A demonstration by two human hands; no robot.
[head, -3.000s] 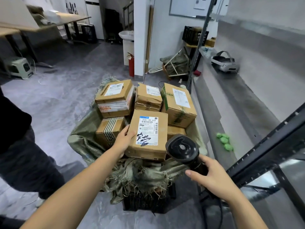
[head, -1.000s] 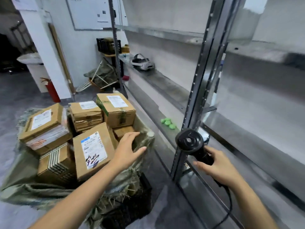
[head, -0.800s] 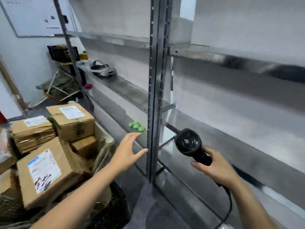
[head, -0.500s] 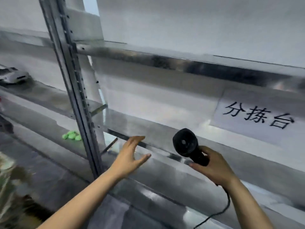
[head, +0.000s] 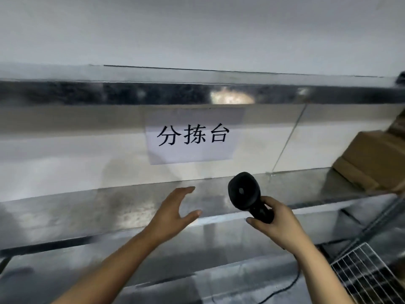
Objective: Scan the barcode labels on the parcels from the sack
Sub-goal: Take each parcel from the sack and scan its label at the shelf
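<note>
My right hand (head: 277, 224) grips the handle of a black barcode scanner (head: 245, 191), whose round head points up and toward the shelf; its cable (head: 282, 288) trails down. My left hand (head: 175, 210) hovers with fingers spread over the front of the metal shelf (head: 98, 207), holding nothing. At the right edge of the shelf lies a brown cardboard parcel (head: 372, 163), tilted and partly cut off by the frame. The sack and its parcels are out of view.
A white paper sign with black characters (head: 191, 138) hangs on the wall behind the shelf. An upper metal shelf edge (head: 153, 93) runs across. A wire grid (head: 368, 277) sits at the lower right below the shelf.
The view has swung right, from the sack of parcels to the metal shelf with the sign. My left hand let go of the parcel in the sack and now hovers over the shelf.
</note>
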